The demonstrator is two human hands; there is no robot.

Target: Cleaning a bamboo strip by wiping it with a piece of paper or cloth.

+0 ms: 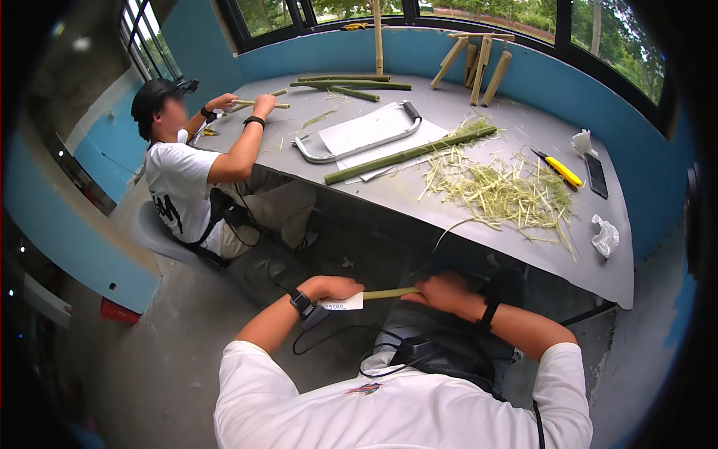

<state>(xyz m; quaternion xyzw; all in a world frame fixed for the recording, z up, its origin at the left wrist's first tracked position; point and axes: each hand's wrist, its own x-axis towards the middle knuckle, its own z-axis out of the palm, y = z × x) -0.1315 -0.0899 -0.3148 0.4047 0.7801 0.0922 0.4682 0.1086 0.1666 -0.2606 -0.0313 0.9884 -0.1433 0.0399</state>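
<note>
In front of my lap a thin pale-green bamboo stick [391,293] runs level from hand to hand. My left hand [336,287] is closed at its left end, with a small white sheet with print [344,302] sticking out below the fingers. Whether the sheet wraps fully round the stick is hidden. Around the stick's right part my right hand [449,292] is closed, its thumb side facing the left hand. Both hands are below the near edge of the grey table [299,123], apart from it.
On the table lie a hacksaw [359,155], a long green bamboo pole [411,155], heaped shavings [516,191], a yellow utility knife [562,170], a phone [596,176] and crumpled tissue [605,236]. At left a seated co-worker [187,165] handles bamboo. A cable [329,329] crosses my lap.
</note>
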